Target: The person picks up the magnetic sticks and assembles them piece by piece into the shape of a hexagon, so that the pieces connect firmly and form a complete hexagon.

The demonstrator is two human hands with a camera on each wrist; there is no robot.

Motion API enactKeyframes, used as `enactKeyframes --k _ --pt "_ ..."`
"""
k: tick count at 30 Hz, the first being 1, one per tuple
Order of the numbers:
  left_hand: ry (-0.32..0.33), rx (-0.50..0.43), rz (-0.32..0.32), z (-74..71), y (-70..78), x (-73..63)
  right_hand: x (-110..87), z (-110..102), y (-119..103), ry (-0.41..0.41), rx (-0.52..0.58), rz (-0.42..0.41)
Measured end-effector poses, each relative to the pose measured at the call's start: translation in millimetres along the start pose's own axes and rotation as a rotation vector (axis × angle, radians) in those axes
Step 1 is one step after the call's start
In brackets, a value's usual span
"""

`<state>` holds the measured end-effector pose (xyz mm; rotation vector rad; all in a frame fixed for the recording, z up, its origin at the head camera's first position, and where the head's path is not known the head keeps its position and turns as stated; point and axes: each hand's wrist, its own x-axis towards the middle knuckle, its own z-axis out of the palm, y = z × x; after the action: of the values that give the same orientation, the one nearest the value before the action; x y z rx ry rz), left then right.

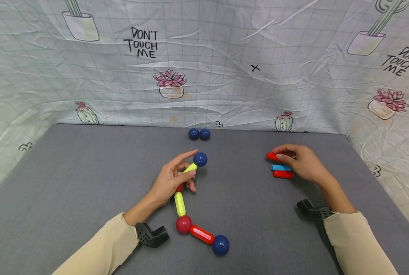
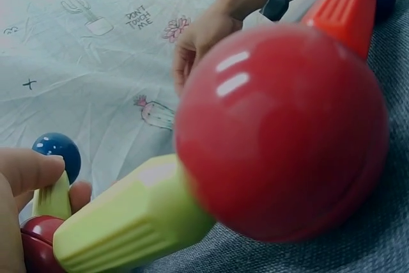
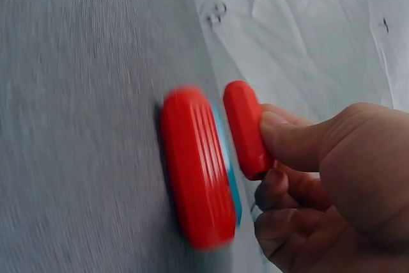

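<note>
My left hand [image 1: 166, 182] pinches a yellow-green magnetic rod [image 1: 190, 167] between thumb and fingers. A blue ball [image 1: 200, 159] caps that rod's far end. From the near end the chain runs through a partly covered red ball [image 2: 39, 238], a second yellow-green rod [image 1: 180, 204], another red ball [image 1: 184, 224] and a red rod [image 1: 202, 234] to a blue ball [image 1: 220, 245]. Over on the right, my right hand [image 1: 302, 162] pinches a red magnetic rod [image 3: 246, 129] by thumb and fingers. Just nearer lie a light blue rod [image 1: 280, 168] and another red rod [image 1: 283, 174], side by side.
Two blue balls [image 1: 199, 134] sit side by side near the back edge of the grey tabletop [image 1: 87, 183]. A white printed cloth [image 1: 218, 49] hangs behind the table and along its sides.
</note>
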<state>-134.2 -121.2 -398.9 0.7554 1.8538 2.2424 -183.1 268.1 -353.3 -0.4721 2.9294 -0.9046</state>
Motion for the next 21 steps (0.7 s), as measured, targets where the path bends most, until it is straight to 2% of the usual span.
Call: enactKeyframes --k 5,15,21 --pt "0.009 0.000 -0.008 1.0 0.2 0.1 1.2 7.2 -18.0 0.040 0.028 -0.033" --pt "0.120 0.033 -0.024 6.3 2.8 -1.7 2.4 22.4 -47.8 0.049 0.113 -0.113" --pt "0.160 0.041 -0.020 8.9 2.4 -2.4 7.0 30.1 -60.3 0.055 0.095 -0.153"
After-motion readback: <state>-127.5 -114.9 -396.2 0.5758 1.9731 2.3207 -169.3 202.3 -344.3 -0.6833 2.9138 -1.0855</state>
